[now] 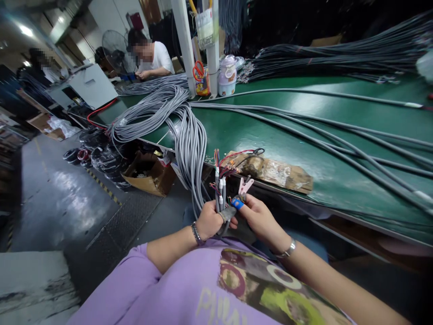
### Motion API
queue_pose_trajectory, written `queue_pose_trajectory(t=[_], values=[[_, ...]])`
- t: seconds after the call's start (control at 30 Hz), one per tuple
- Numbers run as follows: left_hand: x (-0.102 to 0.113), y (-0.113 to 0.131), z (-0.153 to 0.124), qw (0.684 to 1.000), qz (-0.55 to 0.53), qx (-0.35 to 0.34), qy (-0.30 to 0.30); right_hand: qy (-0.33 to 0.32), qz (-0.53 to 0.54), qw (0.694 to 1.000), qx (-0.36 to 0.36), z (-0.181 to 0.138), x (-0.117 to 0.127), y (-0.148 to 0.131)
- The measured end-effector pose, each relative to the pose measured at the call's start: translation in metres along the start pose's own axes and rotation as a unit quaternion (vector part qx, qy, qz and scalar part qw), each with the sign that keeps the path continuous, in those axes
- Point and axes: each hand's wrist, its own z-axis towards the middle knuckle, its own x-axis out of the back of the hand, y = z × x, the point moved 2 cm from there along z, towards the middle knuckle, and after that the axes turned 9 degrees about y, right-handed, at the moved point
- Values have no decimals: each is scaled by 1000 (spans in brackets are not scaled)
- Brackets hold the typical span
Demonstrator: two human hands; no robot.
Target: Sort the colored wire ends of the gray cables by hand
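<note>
My left hand point(210, 220) is closed around several grey cables point(218, 194), their ends pointing up. White sleeves and thin coloured wires show at those ends. A dark wrap covers one finger of this hand. My right hand point(260, 219) is beside it, closed in a pinch, blue tape on one finger. Thin coloured wires point(230, 200) of a cable end show at its fingertips; the exact grip is partly hidden. Just beyond my right fingers, a pink clip point(245, 185) is at the bench edge.
A taped cardboard piece point(275, 172) lies along the edge of the green bench point(233, 131). Coiled grey cable point(152, 113) hangs over the bench's left side; long cables point(304, 119) run right. A post point(185, 45) and a lilac bottle point(228, 76) stand behind. A co-worker point(162, 58) sits farther back.
</note>
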Motion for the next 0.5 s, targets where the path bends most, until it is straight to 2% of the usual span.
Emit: queue_pose_trajectory(t=[0.1, 0.27, 0.5], values=[[0, 2, -2, 1000, 14, -5, 8, 5, -1, 1000, -3, 1, -2, 3], [2, -3, 0, 993, -73, 6, 87, 92, -68, 993, 32, 1, 5, -1], [1, -4, 1, 987, -121, 10, 105, 91, -58, 994, 18, 0, 7, -3]])
